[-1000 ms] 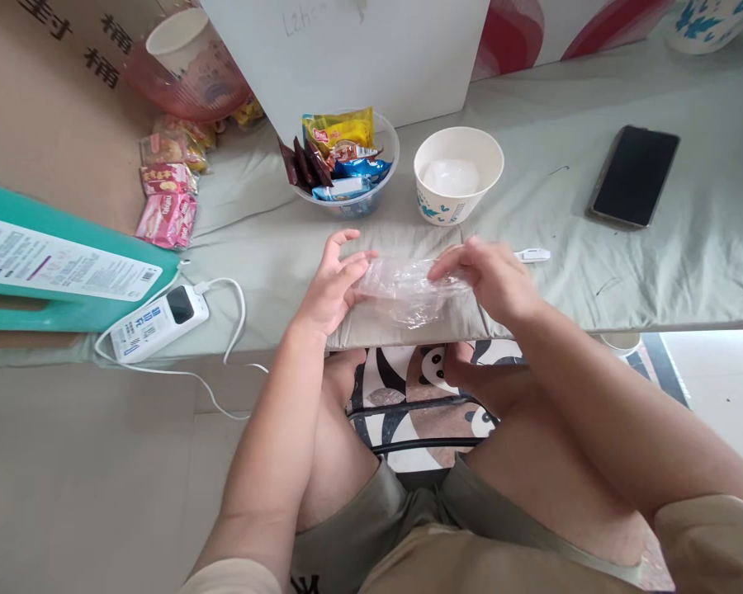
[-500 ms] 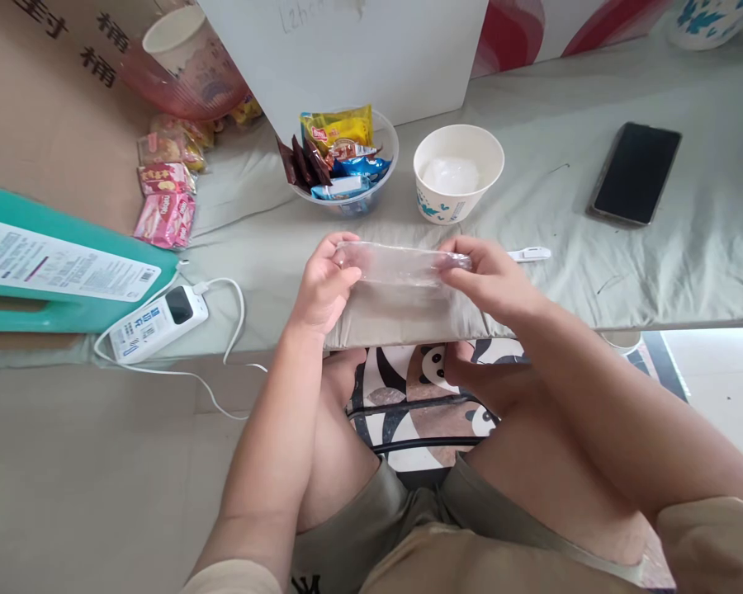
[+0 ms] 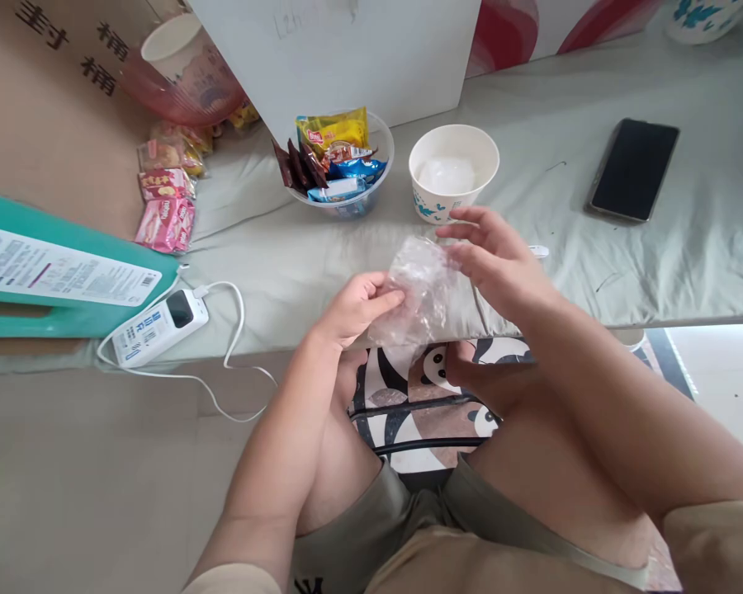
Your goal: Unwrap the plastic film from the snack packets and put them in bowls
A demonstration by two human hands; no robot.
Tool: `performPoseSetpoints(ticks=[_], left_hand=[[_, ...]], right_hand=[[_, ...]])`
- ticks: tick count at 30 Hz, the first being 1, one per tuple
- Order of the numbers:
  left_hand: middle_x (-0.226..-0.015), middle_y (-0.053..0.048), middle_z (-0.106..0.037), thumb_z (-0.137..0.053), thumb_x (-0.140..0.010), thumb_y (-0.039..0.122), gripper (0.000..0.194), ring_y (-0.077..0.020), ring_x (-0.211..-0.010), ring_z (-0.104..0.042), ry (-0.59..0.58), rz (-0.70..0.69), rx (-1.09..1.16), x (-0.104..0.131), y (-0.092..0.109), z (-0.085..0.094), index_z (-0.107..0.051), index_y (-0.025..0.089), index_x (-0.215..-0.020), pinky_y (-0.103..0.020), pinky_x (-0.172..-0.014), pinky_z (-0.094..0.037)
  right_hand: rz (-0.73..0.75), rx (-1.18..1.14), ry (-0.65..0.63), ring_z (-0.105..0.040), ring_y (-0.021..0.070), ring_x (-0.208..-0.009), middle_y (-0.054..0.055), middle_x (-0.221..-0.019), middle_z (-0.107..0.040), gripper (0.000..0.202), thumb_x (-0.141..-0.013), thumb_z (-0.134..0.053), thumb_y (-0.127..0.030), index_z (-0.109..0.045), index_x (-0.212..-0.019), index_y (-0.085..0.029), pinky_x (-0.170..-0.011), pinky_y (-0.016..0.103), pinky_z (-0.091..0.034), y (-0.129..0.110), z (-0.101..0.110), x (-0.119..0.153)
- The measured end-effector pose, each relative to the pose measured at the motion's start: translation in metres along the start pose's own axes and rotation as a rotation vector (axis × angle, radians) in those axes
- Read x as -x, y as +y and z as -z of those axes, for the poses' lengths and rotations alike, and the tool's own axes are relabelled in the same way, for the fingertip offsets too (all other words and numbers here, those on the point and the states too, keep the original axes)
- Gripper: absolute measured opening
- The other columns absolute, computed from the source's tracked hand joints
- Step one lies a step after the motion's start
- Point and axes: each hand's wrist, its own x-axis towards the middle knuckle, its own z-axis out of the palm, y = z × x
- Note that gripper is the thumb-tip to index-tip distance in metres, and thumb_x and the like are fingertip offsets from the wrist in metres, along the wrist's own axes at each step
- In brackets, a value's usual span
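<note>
My left hand (image 3: 362,309) pinches a crumpled clear plastic bag (image 3: 416,289) near the cloth-covered edge. At the bag's right side, my right hand (image 3: 492,260) has its fingers apart, just in front of a white paper bowl (image 3: 455,196) with a blue-green leaf print. Something whitish and translucent lies inside that bowl. To its left stands a clear plastic bowl (image 3: 380,177) filled with wrapped snacks (image 3: 340,132) in yellow, brown and blue. A small white stick-like item (image 3: 538,251) shows partly behind my right hand.
On the right lies a black phone (image 3: 635,171). A white power bank (image 3: 161,326) with a cable, a teal container (image 3: 68,264) and pink snack packs (image 3: 166,223) are at left. Behind stand a white box (image 3: 347,66) and another printed bowl (image 3: 702,21).
The bag, stretched flat between both hands before, is now bunched and hangs from my left hand, which moved right and nearer my body. My right hand has let go and opened.
</note>
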Motion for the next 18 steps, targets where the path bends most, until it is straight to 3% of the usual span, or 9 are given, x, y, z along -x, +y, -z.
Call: performPoseSetpoints(ticks=[2, 5, 8, 10, 14, 18], left_hand=[[-0.091, -0.003, -0.078, -0.088, -0.07, 0.038, 0.042, -0.0181, -0.08, -0.075, 0.114, -0.09, 0.074, -0.003, -0.002, -0.002, -0.071, 0.02, -0.105, -0.03, -0.076, -0.06], [-0.097, 0.0, -0.077, -0.088, -0.071, 0.039, 0.05, -0.018, -0.086, -0.075, 0.172, -0.187, 0.107, -0.006, -0.006, -0.005, -0.065, 0.026, -0.114, -0.029, -0.08, -0.06], [-0.085, 0.002, -0.074, -0.081, -0.079, 0.042, 0.036, -0.0147, -0.073, -0.071, 0.173, -0.213, 0.033, -0.006, -0.011, -0.003, -0.064, 0.026, -0.108, -0.026, -0.07, -0.058], [-0.068, 0.004, -0.066, -0.075, -0.084, 0.042, 0.026, -0.0118, -0.057, -0.061, 0.198, -0.207, -0.064, -0.006, -0.013, 0.0, -0.063, 0.026, -0.1, -0.024, -0.058, -0.052], [-0.058, 0.006, -0.056, -0.074, -0.082, 0.04, 0.019, -0.0103, -0.048, -0.051, 0.224, -0.209, -0.088, -0.006, -0.01, 0.004, -0.064, 0.026, -0.089, -0.023, -0.049, -0.043], [-0.06, 0.002, -0.054, -0.071, -0.076, 0.04, 0.021, -0.0099, -0.049, -0.046, 0.205, -0.198, -0.025, -0.006, 0.0, 0.005, -0.064, 0.021, -0.07, -0.024, -0.046, -0.038]], right_hand=[[-0.034, -0.05, -0.013, -0.066, 0.02, -0.101, 0.005, -0.114, -0.069, 0.042, -0.081, -0.073, -0.045, -0.061, -0.117, -0.028, -0.088, 0.036, -0.056, 0.003, -0.002, -0.002], [-0.067, 0.051, -0.224, -0.066, 0.0205, -0.09, 0.005, -0.099, -0.071, 0.036, -0.079, -0.075, -0.045, -0.066, -0.105, -0.022, -0.084, 0.038, -0.055, 0.004, -0.011, 0.0], [0.005, 0.313, -0.222, -0.061, 0.0177, -0.075, 0.002, -0.081, -0.067, 0.02, -0.078, -0.073, -0.036, -0.064, -0.084, -0.019, -0.073, 0.034, -0.049, 0.003, -0.018, 0.003], [0.006, 0.363, -0.19, -0.057, 0.0152, -0.067, -0.001, -0.07, -0.062, 0.013, -0.08, -0.068, -0.031, -0.06, -0.081, -0.021, -0.065, 0.031, -0.045, 0.003, -0.02, 0.005], [-0.028, 0.131, -0.251, -0.052, 0.0128, -0.057, -0.006, -0.063, -0.054, 0.015, -0.083, -0.064, -0.028, -0.056, -0.095, -0.024, -0.056, 0.028, -0.043, 0.004, -0.017, 0.005], [0.015, 0.033, -0.207, -0.052, 0.0135, -0.064, -0.001, -0.071, -0.058, 0.01, -0.084, -0.06, -0.033, -0.062, -0.083, -0.024, -0.061, 0.029, -0.046, 0.002, -0.014, 0.003]])
